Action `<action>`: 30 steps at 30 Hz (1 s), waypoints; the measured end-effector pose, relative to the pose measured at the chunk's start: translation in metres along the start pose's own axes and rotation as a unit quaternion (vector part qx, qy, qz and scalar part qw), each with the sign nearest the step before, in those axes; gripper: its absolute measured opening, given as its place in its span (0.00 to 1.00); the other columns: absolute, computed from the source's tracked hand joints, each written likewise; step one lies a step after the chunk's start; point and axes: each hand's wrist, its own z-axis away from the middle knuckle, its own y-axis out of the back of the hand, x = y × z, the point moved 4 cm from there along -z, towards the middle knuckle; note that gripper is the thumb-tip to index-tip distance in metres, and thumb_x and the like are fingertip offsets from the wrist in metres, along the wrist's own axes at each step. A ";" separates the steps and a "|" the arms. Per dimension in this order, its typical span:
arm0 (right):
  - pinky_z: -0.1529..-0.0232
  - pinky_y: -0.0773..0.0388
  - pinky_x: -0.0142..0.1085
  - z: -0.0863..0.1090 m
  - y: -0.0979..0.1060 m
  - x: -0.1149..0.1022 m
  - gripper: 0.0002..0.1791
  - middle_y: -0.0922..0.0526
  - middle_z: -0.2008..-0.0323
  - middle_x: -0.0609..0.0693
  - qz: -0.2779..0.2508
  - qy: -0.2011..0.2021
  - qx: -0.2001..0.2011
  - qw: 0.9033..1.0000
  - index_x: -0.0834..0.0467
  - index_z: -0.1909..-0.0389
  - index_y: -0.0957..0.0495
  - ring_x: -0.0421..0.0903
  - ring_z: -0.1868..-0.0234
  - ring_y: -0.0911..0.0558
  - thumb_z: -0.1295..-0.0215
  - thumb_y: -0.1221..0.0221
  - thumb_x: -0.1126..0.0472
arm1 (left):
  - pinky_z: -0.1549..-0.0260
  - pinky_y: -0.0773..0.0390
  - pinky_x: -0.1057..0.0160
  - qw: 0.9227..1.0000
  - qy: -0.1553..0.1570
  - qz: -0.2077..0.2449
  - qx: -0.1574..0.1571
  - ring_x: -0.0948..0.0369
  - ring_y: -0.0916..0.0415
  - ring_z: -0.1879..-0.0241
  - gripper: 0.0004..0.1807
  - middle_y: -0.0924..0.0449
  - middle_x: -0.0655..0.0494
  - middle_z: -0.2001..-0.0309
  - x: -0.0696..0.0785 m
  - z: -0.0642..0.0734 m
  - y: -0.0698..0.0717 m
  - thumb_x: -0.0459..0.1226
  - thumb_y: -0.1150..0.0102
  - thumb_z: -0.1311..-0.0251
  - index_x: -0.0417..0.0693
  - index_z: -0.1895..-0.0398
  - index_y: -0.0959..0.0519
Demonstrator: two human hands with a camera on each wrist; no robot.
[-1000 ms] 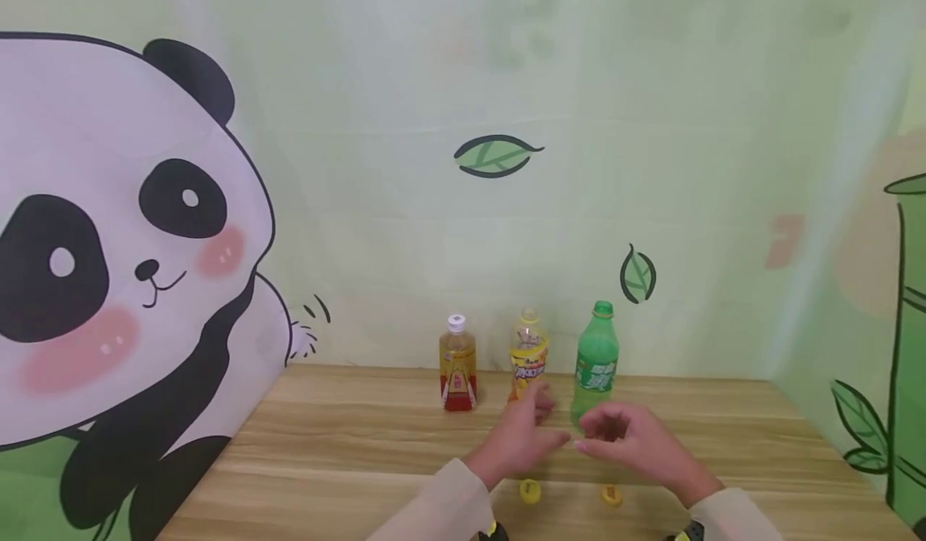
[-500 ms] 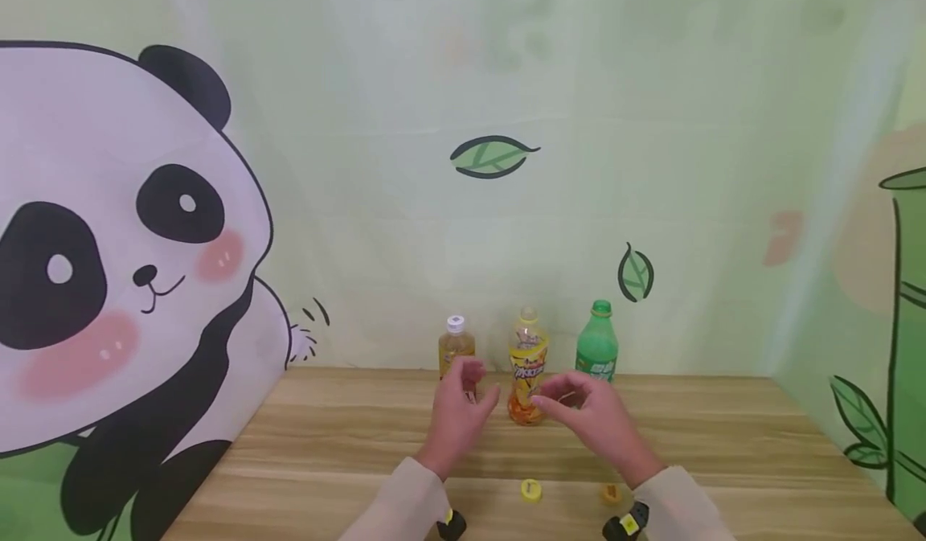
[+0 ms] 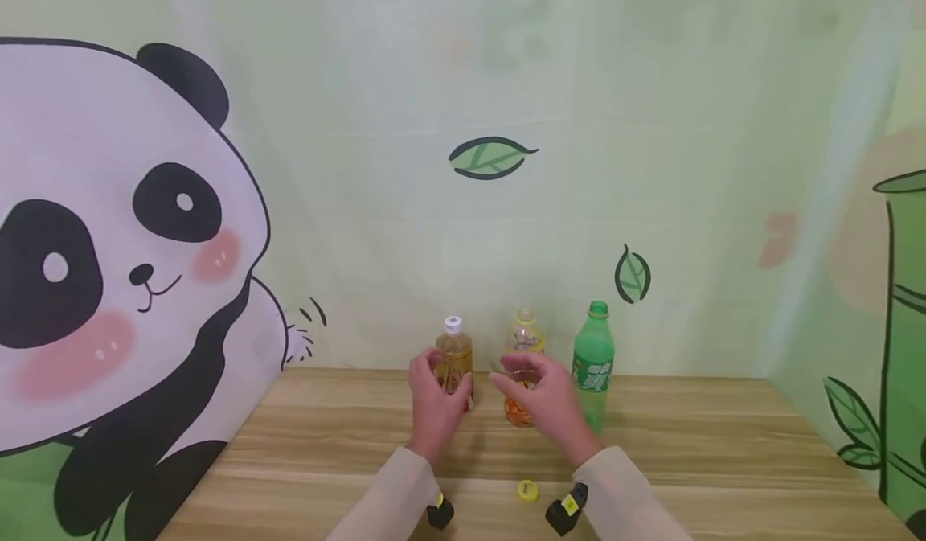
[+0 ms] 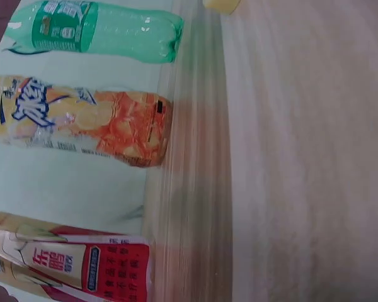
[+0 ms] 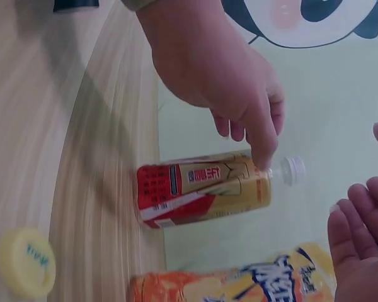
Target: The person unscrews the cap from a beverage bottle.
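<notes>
In the head view my left hand (image 3: 436, 404) is at a gold-and-red drink bottle (image 3: 454, 356) with a white cap (image 5: 294, 170). Its fingers are loosely bent; in the right wrist view the thumb overlaps the bottle's shoulder, and contact is unclear. My right hand (image 3: 546, 400), fingers half bent around nothing, hovers in front of an iced tea bottle (image 3: 526, 337) with a yellow label and partly hides it. That bottle stands upright without a cap. Farther right stands a green soda bottle (image 3: 593, 356).
On the wooden table (image 3: 304, 444) a yellow bottle cap (image 3: 527, 490) lies between my forearms. Behind the bottles hangs a pale green backdrop (image 3: 391, 227) printed with a panda and leaves. Black wrist cameras (image 3: 567, 509) sit under my sleeves.
Both hands have moved left, from in front of the iced tea and soda bottles to the gold-and-red and iced tea bottles. The orange cap is now hidden behind my right arm.
</notes>
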 end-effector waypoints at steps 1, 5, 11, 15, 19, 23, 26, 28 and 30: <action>0.45 0.15 0.42 -0.002 -0.003 0.000 0.20 0.12 0.48 0.48 -0.001 0.007 0.000 1.000 0.52 0.48 0.16 0.49 0.47 0.15 0.39 0.28 0.50 | 0.37 0.25 0.43 1.000 0.004 -0.003 0.004 0.45 0.33 0.37 0.34 0.33 0.42 0.40 -0.001 -0.002 0.000 0.36 0.28 0.41 0.42 0.36 0.37; 0.43 0.16 0.47 -0.010 -0.015 -0.002 0.21 0.13 0.47 0.51 -0.012 0.028 0.002 1.000 0.54 0.47 0.16 0.51 0.47 0.14 0.39 0.28 0.52 | 0.36 0.27 0.43 1.000 0.021 -0.013 0.007 0.45 0.35 0.36 0.37 0.34 0.41 0.39 -0.008 -0.008 -0.002 0.38 0.27 0.42 0.42 0.35 0.37; 0.40 0.18 0.47 -0.023 -0.030 -0.001 0.23 0.15 0.42 0.54 -0.015 0.034 0.014 0.999 0.56 0.44 0.17 0.53 0.43 0.15 0.38 0.28 0.53 | 0.30 0.31 0.40 0.997 0.067 -0.021 -0.010 0.43 0.37 0.30 0.47 0.37 0.39 0.31 -0.021 -0.017 -0.006 0.44 0.23 0.45 0.42 0.29 0.42; 0.39 0.19 0.50 -0.030 -0.039 -0.001 0.24 0.16 0.40 0.55 -0.003 0.033 0.017 0.999 0.57 0.42 0.18 0.56 0.41 0.16 0.36 0.29 0.52 | 0.30 0.32 0.37 0.996 0.087 -0.019 -0.019 0.39 0.37 0.28 0.52 0.38 0.35 0.29 -0.026 -0.022 -0.010 0.46 0.22 0.47 0.39 0.27 0.43; 0.39 0.18 0.50 -0.036 -0.048 -0.003 0.24 0.16 0.40 0.56 0.009 0.028 0.028 0.999 0.58 0.41 0.19 0.58 0.41 0.16 0.35 0.30 0.53 | 0.32 0.29 0.39 0.996 0.090 -0.019 -0.024 0.40 0.31 0.33 0.52 0.33 0.34 0.31 -0.029 -0.029 -0.016 0.44 0.20 0.51 0.36 0.27 0.41; 0.39 0.19 0.52 -0.043 -0.058 -0.009 0.25 0.17 0.39 0.58 -0.003 0.019 0.045 0.999 0.61 0.41 0.19 0.61 0.40 0.17 0.35 0.31 0.54 | 0.32 0.28 0.42 0.994 0.105 -0.005 -0.020 0.42 0.28 0.35 0.52 0.30 0.37 0.33 -0.033 -0.034 -0.023 0.38 0.20 0.54 0.38 0.27 0.40; 0.39 0.19 0.53 -0.049 -0.064 -0.012 0.26 0.18 0.39 0.59 -0.007 0.019 0.061 0.998 0.63 0.40 0.20 0.62 0.40 0.18 0.36 0.31 0.55 | 0.32 0.28 0.41 0.993 0.120 0.008 -0.015 0.42 0.28 0.34 0.51 0.30 0.37 0.32 -0.036 -0.036 -0.028 0.33 0.22 0.56 0.40 0.27 0.40; 0.38 0.20 0.53 -0.053 -0.068 -0.013 0.26 0.18 0.39 0.59 -0.004 0.020 0.072 0.997 0.64 0.40 0.21 0.61 0.40 0.18 0.36 0.30 0.56 | 0.32 0.28 0.40 0.992 0.125 0.003 -0.013 0.42 0.28 0.33 0.51 0.29 0.37 0.31 -0.039 -0.037 -0.030 0.32 0.23 0.56 0.40 0.27 0.40; 0.37 0.20 0.52 -0.055 -0.071 -0.013 0.26 0.18 0.39 0.58 -0.002 0.015 0.077 0.997 0.63 0.40 0.21 0.60 0.40 0.18 0.35 0.31 0.56 | 0.32 0.28 0.40 0.992 0.127 -0.004 -0.007 0.42 0.27 0.33 0.50 0.29 0.37 0.31 -0.041 -0.038 -0.030 0.31 0.24 0.56 0.40 0.27 0.39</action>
